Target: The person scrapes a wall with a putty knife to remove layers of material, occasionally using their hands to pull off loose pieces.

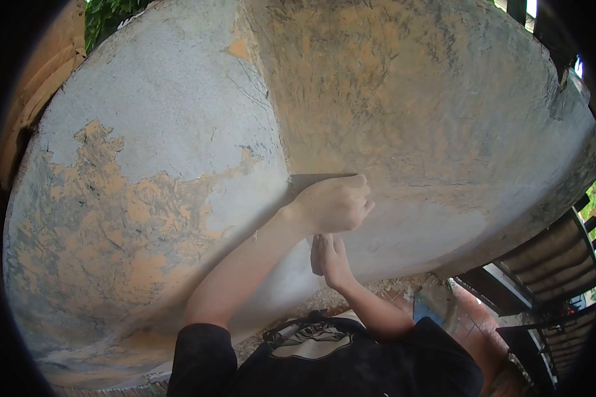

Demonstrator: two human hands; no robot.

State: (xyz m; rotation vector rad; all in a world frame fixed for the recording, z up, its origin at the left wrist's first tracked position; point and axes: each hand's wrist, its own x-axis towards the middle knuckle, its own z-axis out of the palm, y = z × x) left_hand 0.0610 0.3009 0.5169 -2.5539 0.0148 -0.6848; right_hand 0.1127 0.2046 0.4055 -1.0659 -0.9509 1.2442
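A large curved, hull-like body with worn grey, white and tan paint fills most of the view, a ridge running down its middle. My left hand is closed in a fist against it, just right of the ridge, with a dark shadow along its upper edge. Whatever the fist holds is hidden. Below it, my right hand is raised, its fingers pressed together close to the surface. A dark brownish patch shows at the fingertips; I cannot tell what it is.
Dark slatted furniture stands at the right over reddish floor tiles. A bluish object lies on the ground beside my right elbow. Brown sheeting hangs at the upper left, with green leaves behind it.
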